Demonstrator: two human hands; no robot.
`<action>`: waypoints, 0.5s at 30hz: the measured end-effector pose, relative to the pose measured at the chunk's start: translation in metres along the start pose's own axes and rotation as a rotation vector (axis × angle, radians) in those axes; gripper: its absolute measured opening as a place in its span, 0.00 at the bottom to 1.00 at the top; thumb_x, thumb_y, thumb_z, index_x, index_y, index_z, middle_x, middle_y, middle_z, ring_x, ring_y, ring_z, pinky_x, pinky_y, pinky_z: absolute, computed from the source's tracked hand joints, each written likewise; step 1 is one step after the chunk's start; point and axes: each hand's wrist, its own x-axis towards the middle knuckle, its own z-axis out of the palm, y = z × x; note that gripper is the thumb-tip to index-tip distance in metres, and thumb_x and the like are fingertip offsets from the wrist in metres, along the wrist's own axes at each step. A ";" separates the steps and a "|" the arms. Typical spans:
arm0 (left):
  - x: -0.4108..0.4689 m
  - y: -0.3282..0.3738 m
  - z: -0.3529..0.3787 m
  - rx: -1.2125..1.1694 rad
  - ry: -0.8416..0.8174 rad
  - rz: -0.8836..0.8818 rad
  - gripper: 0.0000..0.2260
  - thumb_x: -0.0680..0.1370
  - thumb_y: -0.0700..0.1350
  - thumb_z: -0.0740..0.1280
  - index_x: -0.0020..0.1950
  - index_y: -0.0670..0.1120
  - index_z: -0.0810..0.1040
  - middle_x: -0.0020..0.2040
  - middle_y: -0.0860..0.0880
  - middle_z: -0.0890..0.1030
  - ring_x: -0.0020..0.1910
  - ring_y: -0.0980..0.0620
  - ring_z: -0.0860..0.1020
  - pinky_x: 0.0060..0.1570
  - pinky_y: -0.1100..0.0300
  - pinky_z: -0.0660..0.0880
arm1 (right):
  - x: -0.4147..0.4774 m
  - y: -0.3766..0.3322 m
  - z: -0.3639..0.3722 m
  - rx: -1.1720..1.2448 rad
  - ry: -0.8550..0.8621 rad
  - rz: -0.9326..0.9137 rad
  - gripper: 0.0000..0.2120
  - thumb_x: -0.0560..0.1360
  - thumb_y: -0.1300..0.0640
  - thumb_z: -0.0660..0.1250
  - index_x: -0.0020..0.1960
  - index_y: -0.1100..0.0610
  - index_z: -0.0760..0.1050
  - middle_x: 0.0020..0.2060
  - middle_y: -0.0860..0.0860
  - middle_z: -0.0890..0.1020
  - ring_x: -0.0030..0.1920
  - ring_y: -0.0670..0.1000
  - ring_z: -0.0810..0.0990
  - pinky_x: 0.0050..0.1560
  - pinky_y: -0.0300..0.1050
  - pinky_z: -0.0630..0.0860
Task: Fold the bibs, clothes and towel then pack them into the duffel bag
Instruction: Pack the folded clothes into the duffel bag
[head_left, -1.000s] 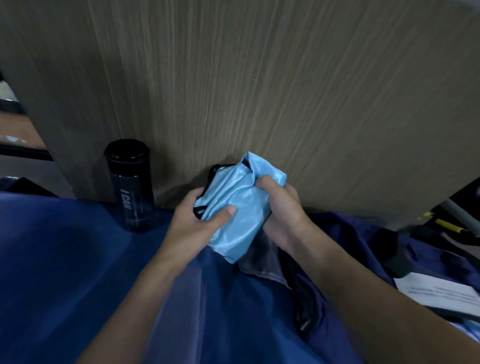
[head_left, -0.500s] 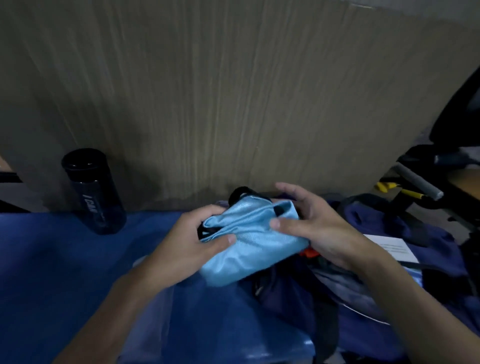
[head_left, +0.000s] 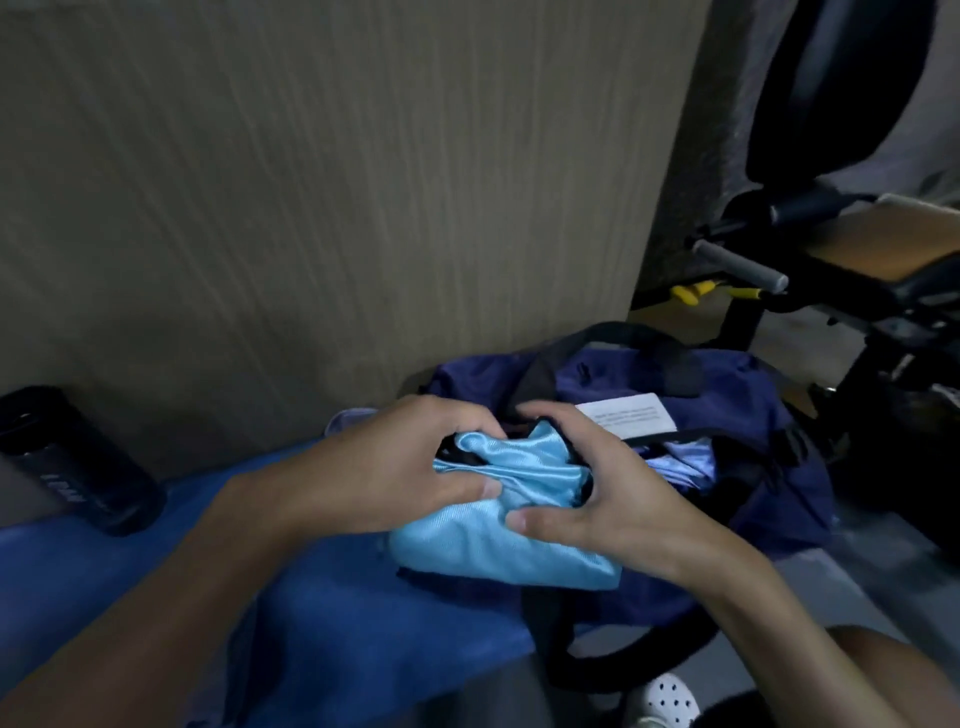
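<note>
A folded light blue shiny cloth (head_left: 498, 545) with black trim sits between both hands, over the near edge of the navy duffel bag (head_left: 727, 395). My left hand (head_left: 384, 478) grips its left side, thumb pressed on top. My right hand (head_left: 608, 493) holds its right side, fingers curled over the far edge. The bag lies open at the right end of the blue surface (head_left: 104, 587); pale fabric (head_left: 685, 460) shows inside it, and a white label (head_left: 628, 415) lies by its black handles.
A black bottle (head_left: 78, 462) stands at the left on the blue surface, against a tall wooden panel (head_left: 337, 182). Black exercise equipment with a grey handle (head_left: 737, 265) stands at the right. A white shoe (head_left: 665, 701) shows on the floor below.
The view has swung to the right, so the bottle now sits far left and the duffel bag is in full sight. Both hands carried the blue cloth over the bag's edge.
</note>
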 end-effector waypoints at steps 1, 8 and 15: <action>0.007 0.007 0.001 -0.012 0.001 0.014 0.10 0.72 0.55 0.72 0.52 0.59 0.80 0.47 0.62 0.83 0.48 0.63 0.81 0.53 0.52 0.78 | -0.003 0.003 -0.004 0.053 0.023 -0.003 0.30 0.67 0.53 0.79 0.65 0.45 0.72 0.52 0.46 0.81 0.52 0.45 0.81 0.56 0.44 0.78; 0.037 0.031 0.023 -0.115 0.157 0.052 0.23 0.69 0.47 0.79 0.62 0.56 0.78 0.55 0.59 0.81 0.55 0.62 0.79 0.55 0.68 0.73 | -0.028 0.027 -0.028 0.442 0.257 0.059 0.12 0.73 0.65 0.74 0.54 0.57 0.81 0.48 0.57 0.85 0.48 0.61 0.84 0.49 0.55 0.79; 0.064 0.062 0.047 -0.163 0.007 0.092 0.20 0.72 0.37 0.76 0.60 0.53 0.79 0.53 0.60 0.82 0.53 0.62 0.81 0.54 0.67 0.76 | -0.049 0.041 -0.048 0.342 0.182 0.034 0.17 0.69 0.62 0.78 0.54 0.59 0.76 0.47 0.51 0.83 0.44 0.49 0.81 0.48 0.44 0.79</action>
